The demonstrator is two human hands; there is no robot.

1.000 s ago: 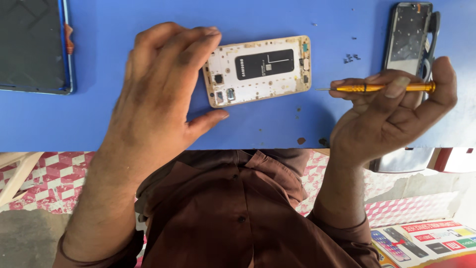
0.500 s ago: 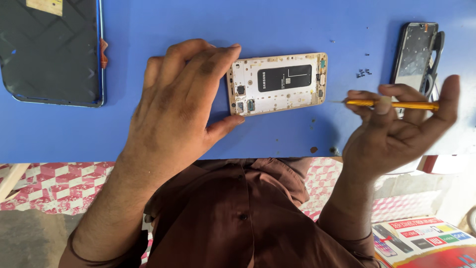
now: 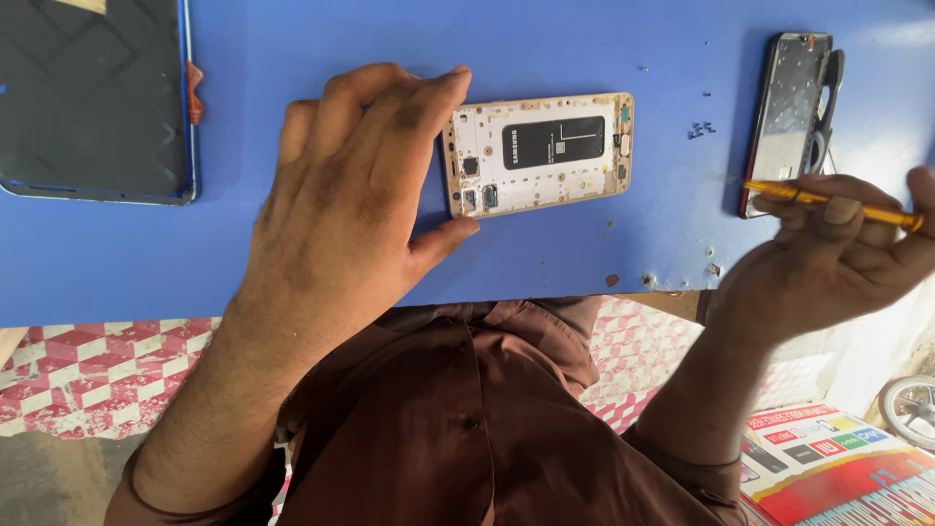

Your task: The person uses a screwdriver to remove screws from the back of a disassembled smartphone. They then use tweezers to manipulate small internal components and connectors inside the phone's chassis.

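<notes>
On the blue table [image 3: 584, 39] an opened phone [image 3: 539, 154] lies flat, back up, insides showing. The left hand [image 3: 341, 214] pinches its near end between thumb and fingertips, seemingly to steady it. The right hand [image 3: 828, 253], off to the side, closes around a yellow screwdriver [image 3: 828, 203], tip aimed toward tiny screws [image 3: 699, 129] beside a second phone [image 3: 784, 107].

Left hand [image 3: 351, 205] arched, fingers [image 3: 429, 97] spread and pinching; right hand [image 3: 828, 253] raised, fingers curled shut.
</notes>
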